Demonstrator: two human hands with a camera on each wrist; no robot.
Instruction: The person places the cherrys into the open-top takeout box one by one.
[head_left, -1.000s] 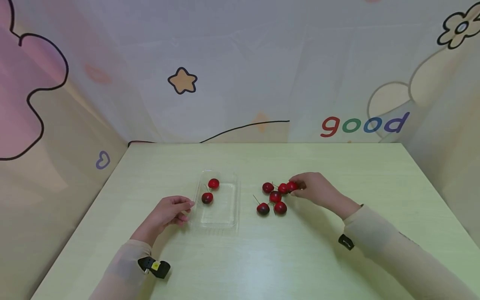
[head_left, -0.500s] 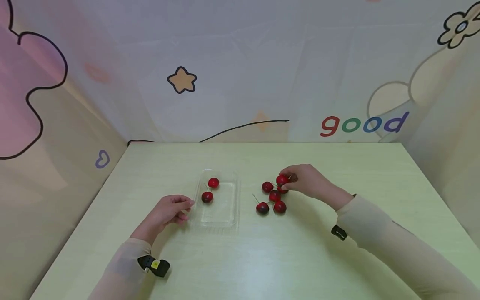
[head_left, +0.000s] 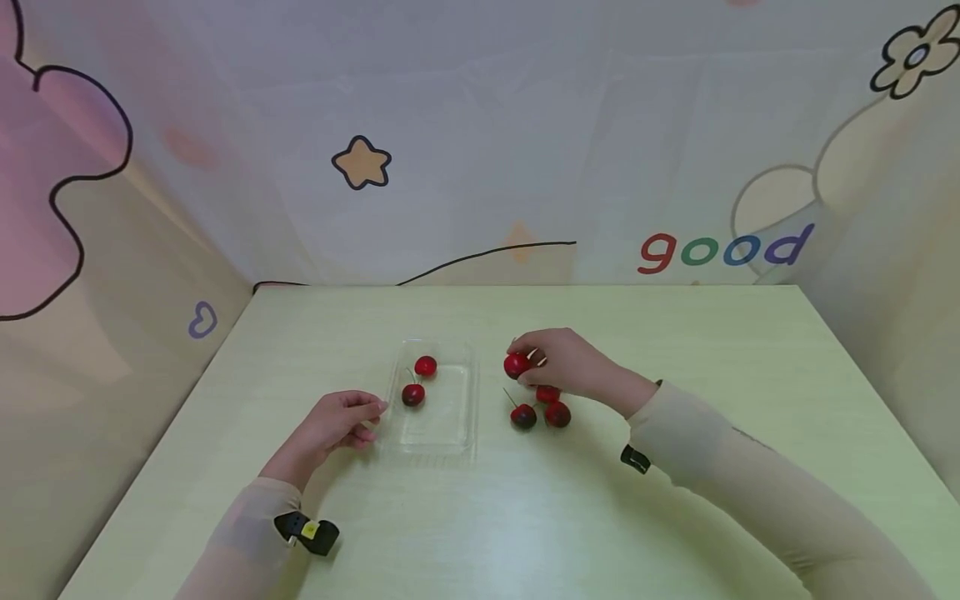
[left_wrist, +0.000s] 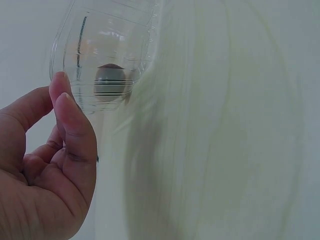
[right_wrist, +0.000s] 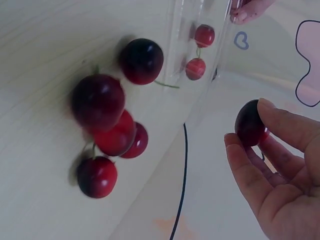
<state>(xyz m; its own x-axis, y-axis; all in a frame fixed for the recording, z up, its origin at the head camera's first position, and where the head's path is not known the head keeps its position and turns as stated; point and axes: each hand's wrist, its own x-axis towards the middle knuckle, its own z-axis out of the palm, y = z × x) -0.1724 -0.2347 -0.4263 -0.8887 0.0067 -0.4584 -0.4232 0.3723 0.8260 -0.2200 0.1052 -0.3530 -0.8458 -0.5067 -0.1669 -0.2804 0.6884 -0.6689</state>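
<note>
My right hand (head_left: 564,360) pinches a dark red cherry (head_left: 516,365) between thumb and fingertips, held up above the table in the right wrist view. Below and beside it lie several loose cherries (right_wrist: 97,102), some with stems, partly covered by the hand in the head view. To the left stands a clear plastic container (head_left: 438,446) with two cherries inside, one dark red (head_left: 413,395) and one brighter red (head_left: 426,366). At its left edge my left hand (head_left: 341,427) pinches the rim between thumb and finger, as the left wrist view (left_wrist: 65,145) shows.
A pale wooden table (head_left: 480,517) carries everything. Behind it and at both sides hangs a printed cloth (head_left: 480,150) with a star, a flower and the word "good". A small black device (head_left: 307,533) sits on the left sleeve.
My right hand has lifted a cherry from the right of the loose group and carried it left, toward the container. The left hand stays at the container's edge.
</note>
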